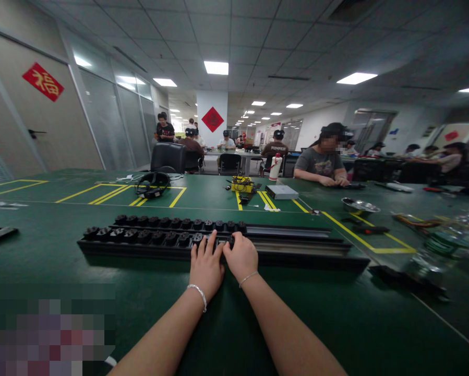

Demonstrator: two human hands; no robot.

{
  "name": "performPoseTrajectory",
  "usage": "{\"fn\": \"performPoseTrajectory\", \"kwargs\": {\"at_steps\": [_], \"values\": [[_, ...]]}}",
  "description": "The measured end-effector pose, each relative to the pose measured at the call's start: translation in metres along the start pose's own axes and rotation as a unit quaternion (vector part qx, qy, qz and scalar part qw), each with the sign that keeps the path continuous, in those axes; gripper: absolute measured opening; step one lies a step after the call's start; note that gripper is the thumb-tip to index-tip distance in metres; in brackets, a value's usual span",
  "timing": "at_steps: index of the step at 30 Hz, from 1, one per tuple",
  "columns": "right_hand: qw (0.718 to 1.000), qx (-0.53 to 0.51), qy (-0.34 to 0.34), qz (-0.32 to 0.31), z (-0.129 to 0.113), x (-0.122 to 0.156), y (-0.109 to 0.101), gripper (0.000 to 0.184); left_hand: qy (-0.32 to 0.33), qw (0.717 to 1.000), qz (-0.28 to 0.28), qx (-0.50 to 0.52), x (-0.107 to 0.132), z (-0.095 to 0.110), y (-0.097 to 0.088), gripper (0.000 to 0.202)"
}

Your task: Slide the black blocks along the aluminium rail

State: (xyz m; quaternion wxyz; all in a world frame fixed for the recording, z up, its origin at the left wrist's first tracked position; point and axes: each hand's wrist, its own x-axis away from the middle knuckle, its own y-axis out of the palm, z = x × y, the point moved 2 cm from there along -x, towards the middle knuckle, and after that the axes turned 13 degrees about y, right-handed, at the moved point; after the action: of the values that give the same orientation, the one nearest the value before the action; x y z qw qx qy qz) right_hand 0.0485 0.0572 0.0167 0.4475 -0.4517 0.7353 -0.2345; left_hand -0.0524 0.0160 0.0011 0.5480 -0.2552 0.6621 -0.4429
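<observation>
A long black channel-shaped housing (304, 257) lies across the green table in front of me. A row of black socket modules (144, 236) fills its left part, while its right part shows a bare metal groove. My left hand (206, 269) is open, its fingers stretched out over the last modules of that row. Beside it, my right hand (242, 258) is closed in a pinch on a small black socket module (231, 241), partly hidden by the fingers. Just behind, a second black housing (289, 230) holds another row of similar modules.
At the back are a headset (153, 185), a yellow object with black cables (242, 184) and a grey box (281, 192). To the right stand a metal bowl (359, 206) and a plastic bottle (440, 248). A co-worker (322, 159) sits across the table.
</observation>
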Motion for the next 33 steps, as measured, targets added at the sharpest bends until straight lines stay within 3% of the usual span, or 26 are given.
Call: {"fn": "performPoseTrajectory", "kwargs": {"at_steps": [33], "values": [[1.000,0.004,-0.007,-0.011,-0.0006,-0.0018,-0.0060,0.016,-0.002,1.000,-0.010,0.003,0.0000,0.0001,-0.0008,0.054]]}}
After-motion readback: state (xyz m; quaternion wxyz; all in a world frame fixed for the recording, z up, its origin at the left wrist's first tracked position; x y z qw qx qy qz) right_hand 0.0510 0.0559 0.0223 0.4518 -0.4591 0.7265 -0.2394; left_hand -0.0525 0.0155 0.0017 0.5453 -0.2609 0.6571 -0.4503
